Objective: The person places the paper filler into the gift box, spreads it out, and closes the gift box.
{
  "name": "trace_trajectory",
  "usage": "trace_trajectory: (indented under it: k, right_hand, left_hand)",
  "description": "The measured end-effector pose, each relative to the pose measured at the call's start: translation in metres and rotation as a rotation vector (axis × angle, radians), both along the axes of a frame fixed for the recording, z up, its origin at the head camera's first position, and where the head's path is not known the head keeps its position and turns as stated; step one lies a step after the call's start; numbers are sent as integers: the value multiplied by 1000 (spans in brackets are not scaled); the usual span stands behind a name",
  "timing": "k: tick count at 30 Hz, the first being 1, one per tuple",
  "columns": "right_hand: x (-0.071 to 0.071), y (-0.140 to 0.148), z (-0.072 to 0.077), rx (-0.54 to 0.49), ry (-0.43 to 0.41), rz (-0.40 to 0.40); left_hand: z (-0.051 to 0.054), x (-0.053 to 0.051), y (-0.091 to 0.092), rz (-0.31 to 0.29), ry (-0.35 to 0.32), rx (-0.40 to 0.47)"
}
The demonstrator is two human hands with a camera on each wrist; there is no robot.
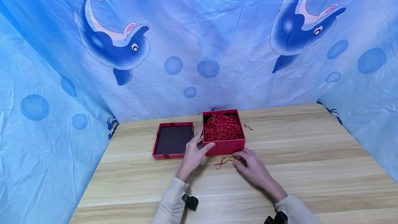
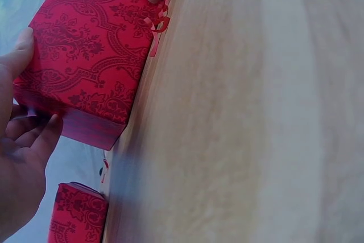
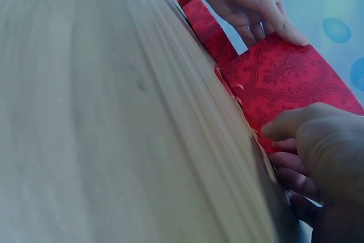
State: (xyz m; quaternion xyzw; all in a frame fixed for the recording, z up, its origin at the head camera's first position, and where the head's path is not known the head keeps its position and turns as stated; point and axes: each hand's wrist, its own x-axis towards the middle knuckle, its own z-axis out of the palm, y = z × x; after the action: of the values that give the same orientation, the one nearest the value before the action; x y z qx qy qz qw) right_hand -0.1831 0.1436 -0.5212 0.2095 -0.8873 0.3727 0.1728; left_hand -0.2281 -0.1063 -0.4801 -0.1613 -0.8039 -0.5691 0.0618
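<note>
A red patterned gift box (image 1: 225,147) stands lidless on the table, filled with red paper shreds (image 1: 221,127). My left hand (image 1: 193,155) holds its near left corner, thumb against the front face and fingers along the left side, as the left wrist view (image 2: 25,157) also shows. In front of the box lie loose red paper strips (image 1: 222,161). My right hand (image 1: 253,168) is at their right end, fingers bent and thumb and forefinger tips slightly apart. In the right wrist view this hand (image 3: 330,146) is close to the box's front face.
To the left of the box its lid (image 1: 158,156) lies with the dark inside facing up. One stray shred (image 1: 248,127) is on the wooden table (image 1: 311,168) right of the box. A blue dolphin-print cloth (image 1: 199,44) hangs behind the table.
</note>
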Motion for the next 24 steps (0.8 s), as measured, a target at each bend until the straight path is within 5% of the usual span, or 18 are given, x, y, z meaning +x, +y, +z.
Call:
trace_trajectory:
  k: [9,24]
  right_hand:
    - [0,-9,-3,46,58,-82]
    - [5,-8,2,39,47,-58]
  left_hand:
    - [-1,0,0,10,17,-15]
    - [0,0,1,11,17,-12]
